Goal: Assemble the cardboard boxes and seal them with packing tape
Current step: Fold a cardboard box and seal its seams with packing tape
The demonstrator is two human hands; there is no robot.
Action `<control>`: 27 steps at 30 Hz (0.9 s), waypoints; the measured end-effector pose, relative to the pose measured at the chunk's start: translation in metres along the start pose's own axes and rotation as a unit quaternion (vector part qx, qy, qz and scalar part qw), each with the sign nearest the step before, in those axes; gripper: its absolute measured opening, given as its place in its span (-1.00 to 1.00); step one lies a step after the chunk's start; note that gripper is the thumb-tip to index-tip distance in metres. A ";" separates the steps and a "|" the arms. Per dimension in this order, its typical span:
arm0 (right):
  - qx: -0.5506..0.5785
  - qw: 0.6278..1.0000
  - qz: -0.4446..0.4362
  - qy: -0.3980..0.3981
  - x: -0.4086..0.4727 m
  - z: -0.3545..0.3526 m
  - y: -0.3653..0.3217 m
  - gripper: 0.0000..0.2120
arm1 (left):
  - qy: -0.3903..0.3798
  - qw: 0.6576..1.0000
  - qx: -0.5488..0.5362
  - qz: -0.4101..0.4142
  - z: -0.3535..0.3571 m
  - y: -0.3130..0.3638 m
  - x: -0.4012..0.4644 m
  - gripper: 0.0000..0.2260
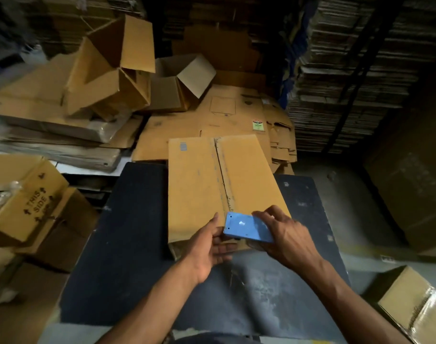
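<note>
A closed cardboard box (pixel 199 184) lies on a dark table (pixel 127 232), its two top flaps meeting at a centre seam that runs away from me. At the box's near end, my right hand (pixel 284 242) grips a blue tape dispenser (pixel 246 227) held over the seam. My left hand (pixel 209 249) is beside the dispenser's left edge, palm turned inward, fingertips touching the dispenser and the box's near edge. The tape itself is hidden under the dispenser.
Opened empty boxes (pixel 112 70) and flattened cardboard sheets (pixel 224 112) pile up behind the table. A box marked "THIS SIDE" (pixel 26 202) stands at the left, a taped box (pixel 418 306) at the lower right. Tall stacks of flat cardboard (pixel 356 78) fill the right background.
</note>
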State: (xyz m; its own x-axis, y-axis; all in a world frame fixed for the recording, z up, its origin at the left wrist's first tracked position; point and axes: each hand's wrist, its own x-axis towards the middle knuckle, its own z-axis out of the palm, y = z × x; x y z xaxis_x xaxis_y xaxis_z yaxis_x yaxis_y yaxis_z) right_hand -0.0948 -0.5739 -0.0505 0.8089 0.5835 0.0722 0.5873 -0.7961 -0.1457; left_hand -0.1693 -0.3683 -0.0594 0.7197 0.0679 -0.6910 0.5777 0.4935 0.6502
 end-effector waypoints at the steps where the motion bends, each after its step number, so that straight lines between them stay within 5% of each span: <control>1: 0.002 1.000 -0.010 -0.004 0.006 -0.003 -0.006 -0.32 | 0.000 1.000 -0.005 0.003 -0.006 0.004 -0.002 -0.52; 8: 0.114 0.990 -0.050 -0.064 0.037 -0.018 -0.043 -0.33 | 0.008 0.996 -0.087 0.005 -0.042 0.013 -0.018 -0.65; 16: 0.198 0.967 -0.133 -0.094 0.066 -0.021 -0.064 -0.15 | -0.030 0.966 -0.257 0.000 -0.065 0.007 -0.017 -0.40; 20: 0.207 0.958 -0.159 -0.117 0.075 -0.025 -0.067 -0.14 | 0.022 0.979 -0.204 -0.002 -0.065 0.012 -0.021 -0.87; 27: 0.090 0.958 -0.211 -0.170 0.076 -0.009 -0.070 -0.40 | 0.214 0.969 -0.039 0.121 -0.091 0.005 -0.007 -0.90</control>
State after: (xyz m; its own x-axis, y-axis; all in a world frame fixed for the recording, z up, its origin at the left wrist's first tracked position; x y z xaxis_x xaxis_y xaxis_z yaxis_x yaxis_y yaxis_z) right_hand -0.0741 -0.4755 -0.0257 0.4269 0.8901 -0.1597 0.8211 -0.4555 -0.3441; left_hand -0.2065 -0.2879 -0.0800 0.5950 0.5345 -0.6003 0.3693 0.4815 0.7948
